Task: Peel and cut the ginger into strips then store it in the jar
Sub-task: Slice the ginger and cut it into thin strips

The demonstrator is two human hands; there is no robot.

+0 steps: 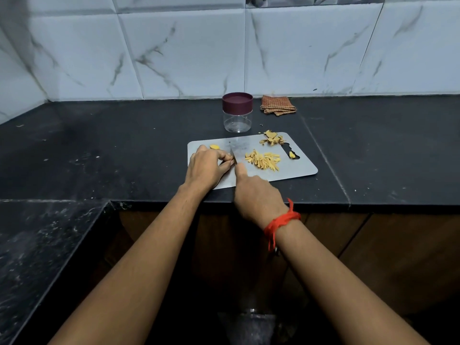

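Note:
A grey cutting board (296,168) lies on the black counter. My left hand (206,168) is curled over something at the board's left side; what it pins is hidden under the fingers. A peeled yellow ginger piece (214,146) lies just behind that hand. My right hand (256,195) grips a knife (233,156), index finger along its back, blade edge down beside my left fingertips. A pile of ginger strips (262,160) lies mid-board. Ginger peels (271,138) sit at the board's far right corner. The clear jar (237,120) with its maroon lid on stands behind the board.
A folded orange checked cloth (278,105) lies by the tiled wall, right of the jar. A small ginger bit (291,154) sits in the board's handle slot. The counter's front edge (323,205) runs just below my wrists, and a side counter extends at the left.

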